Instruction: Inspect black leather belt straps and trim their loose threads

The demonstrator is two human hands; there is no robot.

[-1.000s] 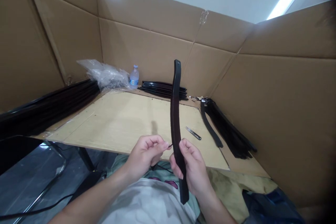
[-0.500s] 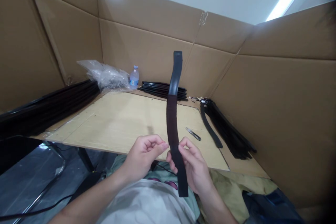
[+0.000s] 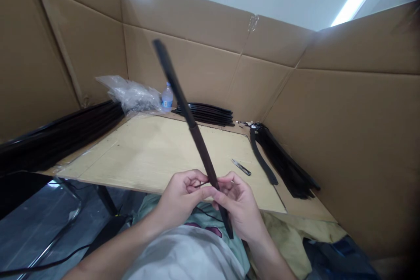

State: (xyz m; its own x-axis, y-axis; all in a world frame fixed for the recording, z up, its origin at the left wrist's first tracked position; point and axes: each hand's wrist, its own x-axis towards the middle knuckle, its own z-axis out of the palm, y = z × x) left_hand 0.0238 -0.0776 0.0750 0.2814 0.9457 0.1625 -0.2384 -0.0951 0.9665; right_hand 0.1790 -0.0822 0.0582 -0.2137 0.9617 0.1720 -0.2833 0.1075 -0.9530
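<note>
A long black strip (image 3: 177, 89), its middle stretch wrapped in dark brown cord (image 3: 204, 153), stands tilted in front of me, its top end leaning left. It shows its narrow edge. My right hand (image 3: 239, 199) is closed around the lower part, thumb and fingers pinching it near the end of the wrapping. Beside it on the left, my left hand (image 3: 185, 197) pinches a thin dark cord (image 3: 201, 184) that runs to the strip. The left thumb tip touches the strip or lies just in front of it. Fingers hide where the cord meets the strip.
Thread snips (image 3: 241, 167) lie on the pale board (image 3: 147, 148). A single black strip (image 3: 262, 157) and a pile of dark strips (image 3: 288, 166) are at right. More stacked strips (image 3: 206, 113), a bottle (image 3: 167, 97) and plastic bags (image 3: 133, 96) stand along the cardboard wall (image 3: 180, 48).
The strip has turned about its length from its broad face to its edge, and its top has swung left. My left hand has come closer to the right one.
</note>
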